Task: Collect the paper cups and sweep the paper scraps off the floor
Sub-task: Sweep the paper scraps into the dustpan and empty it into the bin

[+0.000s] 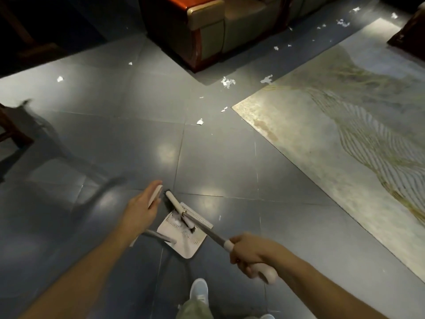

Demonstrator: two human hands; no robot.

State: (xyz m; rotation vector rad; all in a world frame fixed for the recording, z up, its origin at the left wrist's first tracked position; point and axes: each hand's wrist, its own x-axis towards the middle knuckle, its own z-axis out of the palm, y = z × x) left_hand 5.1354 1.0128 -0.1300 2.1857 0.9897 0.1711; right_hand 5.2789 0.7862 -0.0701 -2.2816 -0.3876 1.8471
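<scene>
My right hand (251,256) grips the white end of a broom handle low in the view. The broom head (178,209), white with dark bristles, lies over the mouth of a white dustpan (184,240) on the grey tiled floor. My left hand (143,208) holds the white grip of the dustpan's long handle (157,193), fingers lying along it. White paper scraps are scattered farther ahead: a crumpled one (227,82), one at the rug's corner (266,79), one nearer (200,121), and a tiny one (219,217) right of the pan. I see no paper cups.
A beige sofa with red wood trim (207,31) stands at the top centre, with more scraps (342,23) along its right side. A pale patterned rug (345,134) covers the right. Dark wooden furniture (11,127) sits at the left edge. My shoe (199,291) is below the dustpan.
</scene>
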